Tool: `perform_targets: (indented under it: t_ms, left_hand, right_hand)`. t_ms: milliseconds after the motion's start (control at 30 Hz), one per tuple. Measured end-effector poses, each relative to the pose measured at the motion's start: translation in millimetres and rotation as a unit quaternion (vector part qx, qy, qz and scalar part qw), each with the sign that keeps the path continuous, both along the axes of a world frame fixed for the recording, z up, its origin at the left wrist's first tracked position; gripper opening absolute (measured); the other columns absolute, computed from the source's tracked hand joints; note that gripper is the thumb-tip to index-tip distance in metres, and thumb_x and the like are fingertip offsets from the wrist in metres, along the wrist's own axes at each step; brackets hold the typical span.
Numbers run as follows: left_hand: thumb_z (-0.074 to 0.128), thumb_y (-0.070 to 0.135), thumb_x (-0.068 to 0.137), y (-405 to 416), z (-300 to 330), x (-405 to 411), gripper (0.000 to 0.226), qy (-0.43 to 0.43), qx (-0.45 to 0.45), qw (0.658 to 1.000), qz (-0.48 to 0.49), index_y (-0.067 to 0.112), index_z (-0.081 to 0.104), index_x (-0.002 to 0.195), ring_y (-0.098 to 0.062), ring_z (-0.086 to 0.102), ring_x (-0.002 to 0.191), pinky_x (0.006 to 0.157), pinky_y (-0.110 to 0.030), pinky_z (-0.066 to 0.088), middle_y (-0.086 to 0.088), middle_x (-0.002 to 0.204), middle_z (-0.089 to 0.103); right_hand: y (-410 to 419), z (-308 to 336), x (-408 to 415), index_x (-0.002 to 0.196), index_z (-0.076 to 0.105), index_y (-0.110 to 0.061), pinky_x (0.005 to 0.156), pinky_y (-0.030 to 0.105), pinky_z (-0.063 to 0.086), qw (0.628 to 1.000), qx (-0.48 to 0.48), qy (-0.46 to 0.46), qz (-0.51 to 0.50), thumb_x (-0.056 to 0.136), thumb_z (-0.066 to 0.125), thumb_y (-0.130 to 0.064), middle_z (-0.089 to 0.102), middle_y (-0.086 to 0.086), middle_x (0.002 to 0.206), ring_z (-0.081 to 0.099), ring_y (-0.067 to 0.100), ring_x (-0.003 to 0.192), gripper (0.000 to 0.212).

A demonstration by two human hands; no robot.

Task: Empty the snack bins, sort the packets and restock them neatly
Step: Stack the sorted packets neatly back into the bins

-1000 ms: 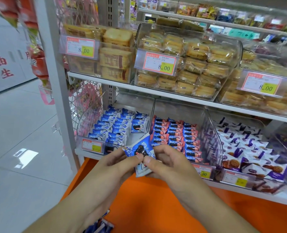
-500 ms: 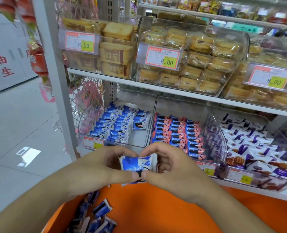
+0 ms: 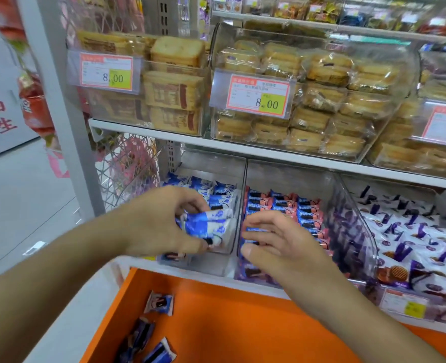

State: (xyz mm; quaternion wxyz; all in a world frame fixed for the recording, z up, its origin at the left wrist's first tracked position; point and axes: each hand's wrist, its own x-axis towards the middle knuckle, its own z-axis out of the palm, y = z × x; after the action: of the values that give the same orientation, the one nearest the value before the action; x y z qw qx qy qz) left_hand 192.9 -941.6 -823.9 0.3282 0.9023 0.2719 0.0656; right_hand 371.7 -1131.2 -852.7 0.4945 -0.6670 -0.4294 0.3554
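Your left hand (image 3: 161, 221) grips a small bundle of blue and white packets (image 3: 207, 226), fingers curled over the top and thumb underneath, holding them at the front of the clear left bin (image 3: 211, 263), where more blue packets stand in rows behind. Your right hand (image 3: 276, 242) hovers open with fingers spread and relaxed, holding nothing, just in front of the middle bin (image 3: 347, 205) of red and blue packets (image 3: 289, 208). How many packets sit in the bundle is hard to tell, since your fingers cover part of it. Three loose packets (image 3: 159, 302) lie on the orange surface (image 3: 242, 323) below; the lowest are cut off by the frame edge. The left bin's price label is hidden behind your left hand.
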Motion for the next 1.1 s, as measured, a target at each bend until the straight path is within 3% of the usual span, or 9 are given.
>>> perform_targets:
  t_ms: [67, 133, 233, 267, 400, 600, 700, 833, 1100]
  left_hand:
    - [0.089, 0.052, 0.067, 32, -8, 21, 0.051, 0.002, 0.066, 0.997, 0.026, 0.040, 0.064, 0.110, -0.002, 0.065, 0.089, 0.079, -0.024, 0.054, 0.025, 0.102, 0.065]
    - [0.089, 0.046, 0.070, 59, -26, 46, 0.053, 0.009, 0.104, 0.994, 0.034, 0.038, 0.063, 0.115, 0.006, 0.061, 0.082, 0.070, -0.010, 0.044, 0.024, 0.107, 0.062]
    - [0.089, 0.040, 0.072, 86, -64, 83, 0.053, 0.022, 0.124, 0.992, -0.010, 0.034, 0.064, 0.118, 0.009, 0.058, 0.081, 0.064, -0.004, 0.037, 0.020, 0.107, 0.064]
    - [0.089, 0.038, 0.073, 91, -76, 92, 0.051, 0.026, 0.120, 0.992, -0.026, 0.033, 0.064, 0.118, 0.010, 0.058, 0.081, 0.066, -0.004, 0.038, 0.020, 0.105, 0.065]
    - [0.087, 0.035, 0.077, 105, -108, 116, 0.048, 0.045, 0.125, 0.989, -0.071, 0.035, 0.065, 0.119, -0.007, 0.064, 0.101, 0.087, -0.021, 0.048, 0.016, 0.110, 0.068]
    - [0.082, 0.053, 0.076, 110, -126, 122, 0.054, 0.038, 0.270, 0.959, -0.077, 0.039, 0.068, 0.126, -0.013, 0.038, 0.106, 0.100, -0.037, 0.040, 0.013, 0.123, 0.055]
    - [0.081, 0.053, 0.077, 109, -122, 119, 0.063, 0.032, 0.280, 0.957, -0.061, 0.038, 0.062, 0.135, -0.016, 0.043, 0.115, 0.103, -0.039, 0.042, 0.011, 0.126, 0.056]
    - [0.080, 0.050, 0.073, 107, -122, 114, 0.052, 0.025, 0.282, 0.958, -0.054, 0.041, 0.066, 0.123, -0.016, 0.050, 0.111, 0.099, -0.041, 0.046, 0.016, 0.117, 0.064]
    - [0.079, 0.053, 0.078, 103, -121, 115, 0.057, 0.060, 0.290, 0.954, -0.043, 0.044, 0.064, 0.132, -0.015, 0.039, 0.114, 0.103, -0.039, 0.040, 0.015, 0.123, 0.053]
  right_hand:
    - [4, -3, 15, 0.117, 0.065, -0.043, 0.099, 0.034, 0.057, 0.999, 0.004, -0.035, -0.034, 0.093, 0.075, -0.026, 0.068, -0.027, 0.116, 0.066, -0.003, 0.114, 0.031]
    - [8, -7, 25, 0.119, 0.060, -0.054, 0.105, 0.032, 0.052, 0.994, -0.007, -0.104, -0.029, 0.094, 0.073, -0.034, 0.062, -0.032, 0.124, 0.061, -0.007, 0.118, 0.034]
    - [21, -10, 31, 0.136, 0.042, -0.063, 0.104, 0.001, 0.029, 0.964, -0.035, -0.257, 0.050, 0.097, 0.067, -0.043, 0.033, -0.054, 0.138, 0.030, -0.031, 0.128, 0.050]
    - [27, -12, 32, 0.144, 0.035, -0.062, 0.103, -0.004, 0.019, 0.953, -0.046, -0.288, 0.076, 0.098, 0.066, -0.044, 0.023, -0.057, 0.143, 0.018, -0.035, 0.131, 0.058]
    - [43, -28, 34, 0.161, 0.012, -0.056, 0.119, 0.014, 0.007, 0.930, -0.083, -0.338, 0.119, 0.101, 0.064, -0.045, -0.007, -0.058, 0.152, -0.003, -0.027, 0.144, 0.080]
    - [42, -33, 39, 0.159, 0.015, -0.059, 0.122, 0.020, 0.007, 0.929, -0.072, -0.346, 0.115, 0.101, 0.061, -0.045, -0.004, -0.057, 0.153, -0.007, -0.028, 0.143, 0.075]
    - [42, -35, 38, 0.158, 0.015, -0.061, 0.122, 0.020, 0.008, 0.925, -0.071, -0.356, 0.116, 0.101, 0.062, -0.045, -0.004, -0.058, 0.152, -0.007, -0.028, 0.143, 0.075]
    - [41, -35, 37, 0.158, 0.017, -0.061, 0.123, 0.020, 0.009, 0.927, -0.072, -0.351, 0.112, 0.101, 0.063, -0.044, -0.002, -0.057, 0.153, -0.004, -0.028, 0.144, 0.075]
    - [41, -36, 36, 0.157, 0.017, -0.061, 0.122, 0.021, 0.010, 0.927, -0.077, -0.350, 0.111, 0.100, 0.064, -0.042, -0.001, -0.058, 0.152, -0.003, -0.028, 0.143, 0.076]
